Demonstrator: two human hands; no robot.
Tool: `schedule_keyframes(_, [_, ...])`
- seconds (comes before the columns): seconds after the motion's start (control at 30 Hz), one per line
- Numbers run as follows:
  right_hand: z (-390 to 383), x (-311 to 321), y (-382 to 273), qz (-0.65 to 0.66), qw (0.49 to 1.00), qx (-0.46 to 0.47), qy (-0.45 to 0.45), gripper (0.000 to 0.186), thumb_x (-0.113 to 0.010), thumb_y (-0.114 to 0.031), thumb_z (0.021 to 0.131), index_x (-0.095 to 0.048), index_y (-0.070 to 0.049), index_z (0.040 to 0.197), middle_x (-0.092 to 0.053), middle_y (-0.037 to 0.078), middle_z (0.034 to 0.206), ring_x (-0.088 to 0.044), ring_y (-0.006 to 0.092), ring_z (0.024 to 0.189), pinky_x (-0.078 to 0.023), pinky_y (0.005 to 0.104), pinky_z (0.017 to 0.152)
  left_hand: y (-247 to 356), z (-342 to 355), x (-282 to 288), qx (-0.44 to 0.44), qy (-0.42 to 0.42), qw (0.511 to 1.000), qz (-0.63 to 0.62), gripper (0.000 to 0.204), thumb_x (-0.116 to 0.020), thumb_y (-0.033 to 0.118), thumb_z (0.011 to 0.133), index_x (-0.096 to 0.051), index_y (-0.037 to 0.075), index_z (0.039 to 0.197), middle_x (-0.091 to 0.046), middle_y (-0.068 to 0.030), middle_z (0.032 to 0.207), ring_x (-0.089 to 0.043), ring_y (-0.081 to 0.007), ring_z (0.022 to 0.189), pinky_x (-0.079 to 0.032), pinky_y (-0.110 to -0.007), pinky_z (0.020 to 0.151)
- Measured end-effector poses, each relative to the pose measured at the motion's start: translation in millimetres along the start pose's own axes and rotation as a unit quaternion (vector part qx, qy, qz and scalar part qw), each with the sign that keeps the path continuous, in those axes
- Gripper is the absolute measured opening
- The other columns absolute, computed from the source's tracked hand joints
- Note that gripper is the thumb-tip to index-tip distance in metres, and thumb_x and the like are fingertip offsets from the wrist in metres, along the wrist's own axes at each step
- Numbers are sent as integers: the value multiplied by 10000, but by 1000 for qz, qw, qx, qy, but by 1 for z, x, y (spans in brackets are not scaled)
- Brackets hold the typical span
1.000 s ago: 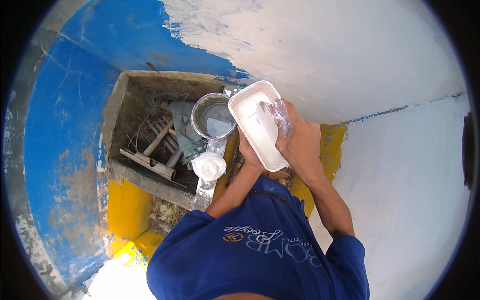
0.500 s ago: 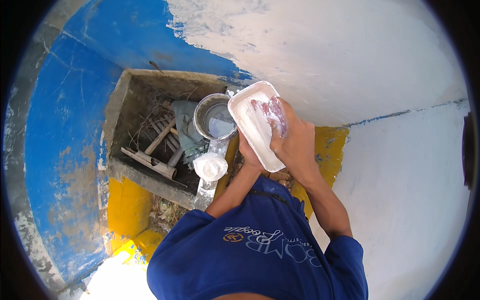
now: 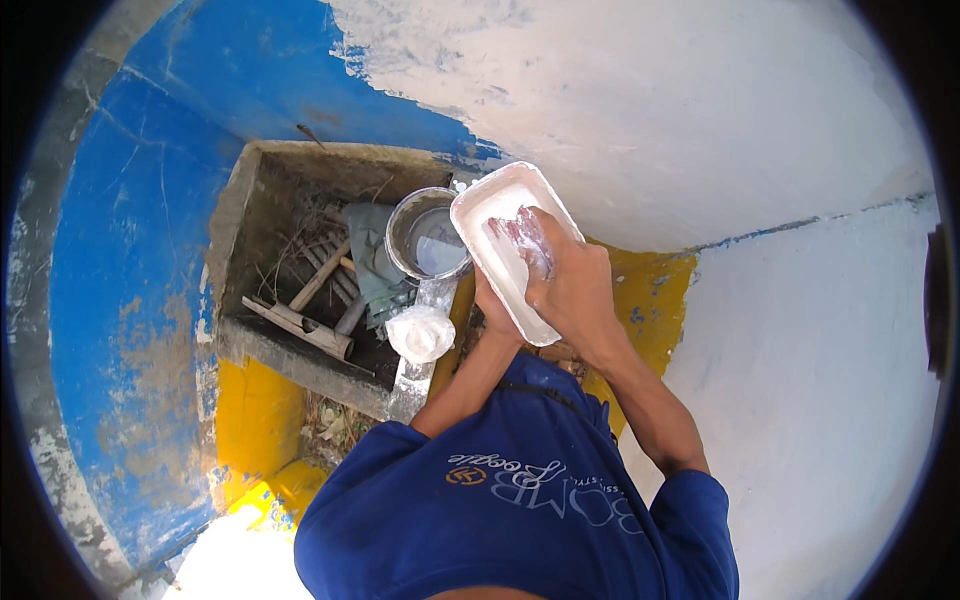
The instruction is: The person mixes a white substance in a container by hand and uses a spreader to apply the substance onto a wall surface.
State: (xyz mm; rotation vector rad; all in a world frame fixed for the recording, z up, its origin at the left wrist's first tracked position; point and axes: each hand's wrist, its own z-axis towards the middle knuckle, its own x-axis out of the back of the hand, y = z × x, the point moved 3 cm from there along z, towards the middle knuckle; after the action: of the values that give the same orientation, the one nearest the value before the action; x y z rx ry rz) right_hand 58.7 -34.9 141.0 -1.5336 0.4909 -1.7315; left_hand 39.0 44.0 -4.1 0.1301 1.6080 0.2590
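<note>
A long white tray [image 3: 552, 195] with rounded corners is tilted in front of my body, with thick white paste [image 3: 497, 205] inside. My left hand [image 3: 495, 308] grips it from beneath along its left side, the fingers mostly hidden under it. Inside the tray, my right hand [image 3: 572, 275] is closed around a reddish-purple, white-smeared piece [image 3: 528, 240], whose exact kind I cannot make out. Just left of the tray stands a round bucket [image 3: 398, 235] with water-like liquid in it. Below the bucket, a crumpled white bag [image 3: 420, 335] rests on the ledge.
A concrete planter box [image 3: 240, 195] holds sticks, bamboo pieces [image 3: 300, 325] and a grey-green cloth [image 3: 372, 260]. Its right ledge [image 3: 408, 388] is white-splattered. Ahead is a wall partly coated white [image 3: 640, 110] over blue paint [image 3: 270, 75]; another white wall [image 3: 800, 370] stands at right.
My right hand has moved slightly left and down within the tray, with the reddish piece. The tray has shifted a little and more of its right rim shows.
</note>
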Motion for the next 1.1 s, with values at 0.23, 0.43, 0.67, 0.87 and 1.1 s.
schedule_keyframes(0.23, [-1,-5,0,-42,999,4,-16,493,-606,-33,743,-586,14,1233,-649,306,828,-648,471,743,-527,496,704,-3,-2,9,4,26,1000,14,654,-402,512,972,-302,180,1526,-416,-94,1495,-435,-288,1357,-356,-490,1135])
schedule_keyframes(0.43, [-5,-3,-4,-44,999,11,-11,493,-609,-31,748,-586,16,1238,-645,306,801,-647,469,734,-528,498,702,-2,-1,7,6,18,1000,15,656,-408,513,968,-306,182,1525,-423,-96,1486,-440,-289,1352,-368,-486,1125])
schedule_keyframes(0.67, [-1,-3,-4,-23,999,25,5,480,-604,-30,761,-585,16,1238,-640,306,786,-641,474,717,-518,505,687,1,-3,-15,2,-1,1000,21,617,-365,484,1005,-316,144,1518,-426,-88,1485,-442,-262,1347,-363,-450,1129])
schedule_keyframes(0.87, [1,-4,-3,-24,999,21,9,463,-609,-36,772,-588,16,1231,-643,301,790,-635,477,705,-511,505,670,3,-6,-13,2,-11,1000,4,645,-406,454,984,-269,158,1540,-378,-88,1522,-397,-280,1386,-341,-468,1147])
schedule_keyframes(1.1, [0,-4,-5,-27,999,12,15,458,-614,-44,776,-588,22,1229,-644,307,797,-641,475,717,-518,502,686,7,-8,-14,-2,-4,998,65,613,-390,425,999,-273,158,1539,-387,-83,1520,-418,-286,1372,-343,-480,1144])
